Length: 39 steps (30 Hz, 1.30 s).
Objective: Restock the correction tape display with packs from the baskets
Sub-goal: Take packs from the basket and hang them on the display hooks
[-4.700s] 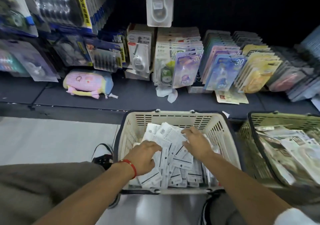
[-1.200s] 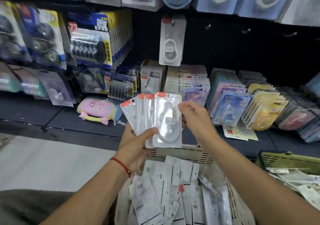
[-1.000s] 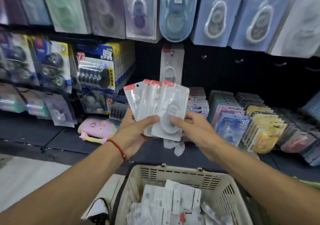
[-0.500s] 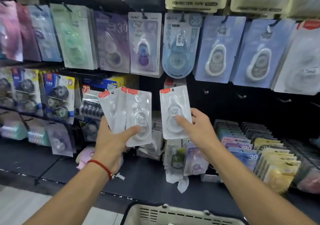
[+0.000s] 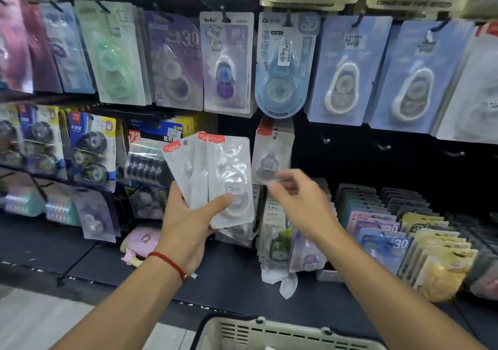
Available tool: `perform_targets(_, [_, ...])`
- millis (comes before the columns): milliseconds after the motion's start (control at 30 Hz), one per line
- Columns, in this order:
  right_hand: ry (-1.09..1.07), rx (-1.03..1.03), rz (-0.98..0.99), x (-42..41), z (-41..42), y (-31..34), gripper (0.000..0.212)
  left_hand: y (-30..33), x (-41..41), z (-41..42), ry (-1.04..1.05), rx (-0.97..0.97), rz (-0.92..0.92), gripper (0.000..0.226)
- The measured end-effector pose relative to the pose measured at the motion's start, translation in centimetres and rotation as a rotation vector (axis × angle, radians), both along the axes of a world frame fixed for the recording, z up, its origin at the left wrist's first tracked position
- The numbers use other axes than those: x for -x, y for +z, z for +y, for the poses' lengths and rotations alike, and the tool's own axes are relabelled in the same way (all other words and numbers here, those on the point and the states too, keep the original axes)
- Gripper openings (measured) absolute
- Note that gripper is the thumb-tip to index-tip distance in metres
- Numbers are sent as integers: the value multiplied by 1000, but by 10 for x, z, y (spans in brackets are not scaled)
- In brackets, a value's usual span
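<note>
With the left hand (image 5: 186, 228), gripped a fan of clear plastic blister packs with red top tabs (image 5: 215, 172), thumb pressed across the front pack, white correction tape dispenser visible through the glossy shell. Wore a thin red string bracelet (image 5: 169, 263) on that wrist. Reached with the right hand (image 5: 301, 204) to the bottom edge of one matching clear pack (image 5: 272, 155) hanging on the black display wall; too blurred to tell whether pinching it or merely touching.

Faced rows of hanging carded tapes above: blue cards with white oval dispensers (image 5: 347, 72) to the right, green and purple ones to the left. Left bare metal pegs (image 5: 385, 147) showing right of the hung pack. Had upright rows of pastel carded packs (image 5: 382, 242) on the dark shelf (image 5: 229, 277) below the right arm, a pink plush pouch (image 5: 140, 242) lying under the left hand, and a crumpled white scrap (image 5: 283, 279) between.

Kept the cream slotted plastic basket (image 5: 269, 333) at the bottom edge, only its rim in view, contents cut off.
</note>
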State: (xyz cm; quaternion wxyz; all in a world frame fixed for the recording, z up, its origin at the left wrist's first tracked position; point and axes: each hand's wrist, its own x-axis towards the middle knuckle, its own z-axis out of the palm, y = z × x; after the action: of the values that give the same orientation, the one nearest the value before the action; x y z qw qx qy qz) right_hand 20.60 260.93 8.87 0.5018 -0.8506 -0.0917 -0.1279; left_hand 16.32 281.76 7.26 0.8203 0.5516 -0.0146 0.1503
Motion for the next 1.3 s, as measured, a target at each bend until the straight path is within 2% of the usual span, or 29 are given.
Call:
perform_targets(67, [161,26,95,3,6,-5,45,-1,1,-7,-76,-9,2,77])
perform_targets(167, [216,10,95,5,10,-10,49,-2,1,-15,-144,8,7,77])
perform_targets(267, [189,-144,100,5,4,-10,55,-3,-1,-16,-158,43,13,71])
perform_targets(333, [137,-236,110,6,0,-8,52,-4,-4,-14,-132,56,22,64])
perform_targets(500, [25,-259,126,7,-7,-10,30,-7,-6,-7,-23,-3,20,62])
perform_targets(833, [-15,-369,28,14,1,-4,38,-9,-8,-5,43,-35,-9,59])
perform_targets(867, [-36,-309,28,12,-1,-5,40,-10,-8,-5,44,-38,-12,59])
perform_targets(967, [-192,174,1,5,-7,-13,62,-9,-7,-6,39,-49,-18,62])
perform_targets(1000, [-203,238,-21,3,-8,-15,65,-9,-7,-7,23,-48,-15,62])
perform_targets(1167, [192,-3,74,7,2,-11,32,-10,-1,-22,-205,-17,44,60])
perform_targets(1233, [212,-35,34,8,6,-13,28,-10,1,-27,-241,-26,46,60])
perform_targets(1300, [157,-152,13,6,6,-14,22,-9,1,-28,-221,-27,50,57])
